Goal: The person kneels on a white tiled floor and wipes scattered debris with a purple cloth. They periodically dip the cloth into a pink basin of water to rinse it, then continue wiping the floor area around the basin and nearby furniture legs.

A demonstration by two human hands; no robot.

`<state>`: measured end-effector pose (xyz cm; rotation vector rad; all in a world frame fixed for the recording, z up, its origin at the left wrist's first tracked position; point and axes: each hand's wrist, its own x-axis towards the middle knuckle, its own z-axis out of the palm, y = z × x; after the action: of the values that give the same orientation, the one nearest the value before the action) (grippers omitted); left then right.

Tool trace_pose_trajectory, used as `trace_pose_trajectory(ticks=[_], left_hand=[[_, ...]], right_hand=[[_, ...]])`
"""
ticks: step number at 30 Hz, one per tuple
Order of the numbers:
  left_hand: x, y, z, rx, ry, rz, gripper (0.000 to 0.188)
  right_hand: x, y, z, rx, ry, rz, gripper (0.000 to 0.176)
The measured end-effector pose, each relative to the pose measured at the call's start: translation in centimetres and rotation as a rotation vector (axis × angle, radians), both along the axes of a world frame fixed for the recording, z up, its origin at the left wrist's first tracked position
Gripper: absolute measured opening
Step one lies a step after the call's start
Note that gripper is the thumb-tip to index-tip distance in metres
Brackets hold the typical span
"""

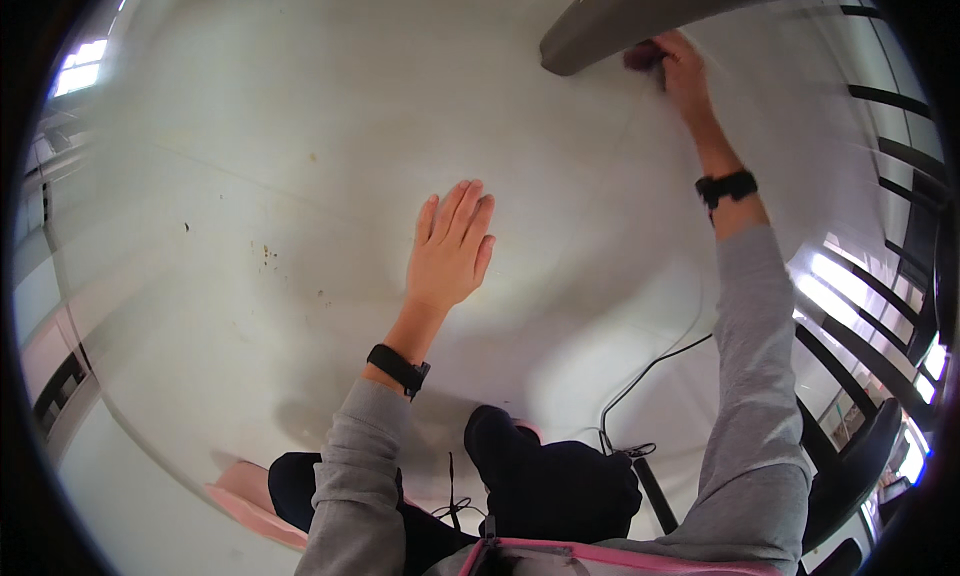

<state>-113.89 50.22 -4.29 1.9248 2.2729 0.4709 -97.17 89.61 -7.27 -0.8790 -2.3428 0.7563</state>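
Note:
Palm down and with nothing in it, my left hand [450, 250] is over the pale floor [360, 163], its fingers slightly apart. At the upper right my right hand [684, 73] grips a small dark reddish-brown object [643, 55], blurred and partly covered by the fingers; what it is I cannot tell. That object is close beside a thick grey-brown leg-like piece [592, 36]. Small brown crumbs or specks [266, 255] are scattered on the floor left of my left hand. Both wrists wear black bands.
Black curved slats [832, 358], seemingly of a chair, line the right side. A thin black cable [649, 370] runs across the floor near my right forearm. Something pink [251, 501] is at the lower left by my dark-clothed legs. Further left is a pale panel [135, 486].

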Motion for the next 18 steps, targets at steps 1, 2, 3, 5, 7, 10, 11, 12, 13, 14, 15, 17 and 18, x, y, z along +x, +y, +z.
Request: trace_pose_trajectory(ticks=[1,2,3,5,7,10,11,12,13,14,15,17,18], left_hand=[[0.0,0.0,-0.1,0.007,0.004,-0.003,0.041],[0.1,-0.1,-0.2,0.013,0.005,0.000,0.040],[0.1,-0.1,-0.3,0.016,0.004,0.003,0.040],[0.2,-0.1,-0.5,0.017,0.006,0.007,0.041],[0.3,-0.1,-0.6,0.007,0.015,0.006,0.041],[0.2,-0.1,-0.7,0.012,-0.045,-0.011,0.045],[0.3,-0.2,-0.7,-0.011,-0.025,-0.004,0.044],[0.3,-0.2,-0.8,-0.025,-0.006,-0.006,0.044],[0.3,-0.2,-0.8,-0.032,0.000,-0.001,0.043],[0.4,-0.2,-0.8,-0.004,-0.033,-0.006,0.043],[0.4,-0.2,-0.9,-0.010,-0.027,-0.005,0.043],[0.4,-0.1,-1.1,-0.017,-0.015,-0.010,0.043],[0.4,-0.1,-1.1,-0.005,-0.025,-0.015,0.043]], right_hand=[[0.7,-1.9,-0.3,0.044,0.016,0.048,0.060],[1.2,-4.1,-0.5,0.079,-0.033,0.085,0.055],[1.7,-6.6,-0.4,0.130,0.042,0.149,0.048],[2.4,-12.5,0.3,0.163,0.074,0.202,0.034],[2.7,-19.3,1.8,-0.018,-0.034,0.287,0.029],[2.4,-27.5,4.4,-0.182,-0.065,0.491,0.029],[2.4,-28.8,5.3,-0.412,-0.002,0.446,0.032],[2.6,-29.2,6.3,-0.941,0.103,0.183,0.035],[3.1,-28.8,7.2,-1.507,0.118,-0.115,0.039],[3.8,-27.7,7.8,-1.478,0.298,-0.205,0.039],[4.9,-26.0,8.3,-1.408,0.547,-0.272,0.039],[8.3,-21.6,8.7,-1.089,0.777,-0.532,0.041],[10.7,-19.2,8.8,-0.989,0.892,-0.702,0.042]])
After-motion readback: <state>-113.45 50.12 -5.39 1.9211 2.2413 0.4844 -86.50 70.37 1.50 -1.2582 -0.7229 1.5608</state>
